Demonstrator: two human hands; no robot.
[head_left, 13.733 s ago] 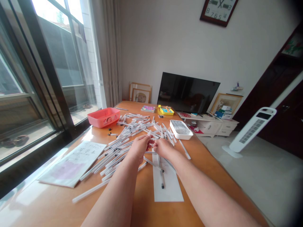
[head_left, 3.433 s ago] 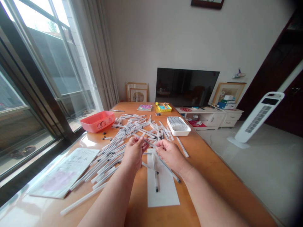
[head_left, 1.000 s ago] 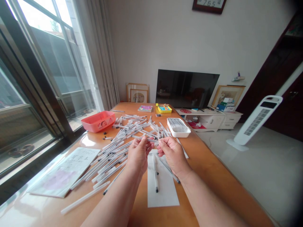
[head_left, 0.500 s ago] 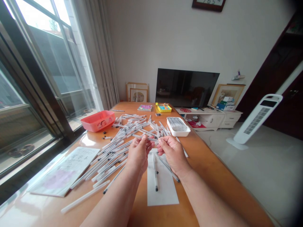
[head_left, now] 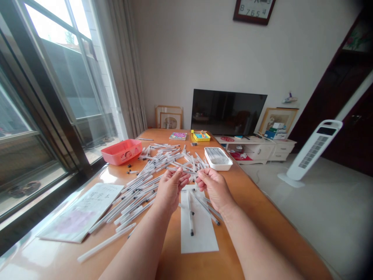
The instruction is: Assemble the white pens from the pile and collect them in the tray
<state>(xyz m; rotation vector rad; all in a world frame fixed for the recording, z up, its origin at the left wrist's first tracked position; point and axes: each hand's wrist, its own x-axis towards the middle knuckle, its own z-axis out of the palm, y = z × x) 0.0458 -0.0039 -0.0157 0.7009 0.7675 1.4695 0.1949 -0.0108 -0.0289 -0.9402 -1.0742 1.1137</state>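
The tabletop point(head_left: 201, 266) carries a loose spread of pens point(head_left: 163, 159) across its middle, many crossing one another. At the left, just beside them, lies a notebook point(head_left: 80, 214); a strip of paper point(head_left: 201, 239) lies nearer the middle with several pens on it, black ends toward the near edge. A basket point(head_left: 122, 154) stands beyond the notebook, and a tray point(head_left: 223, 167) holding slim rods point(head_left: 215, 153) is by the right edge. The left hand point(head_left: 171, 186) and right hand point(head_left: 215, 187) are over the paper's far end, fingers pinched closed on opposite ends of one thin pen point(head_left: 191, 172), its details too small to tell. Black caps point(head_left: 129, 166) lie near the basket.
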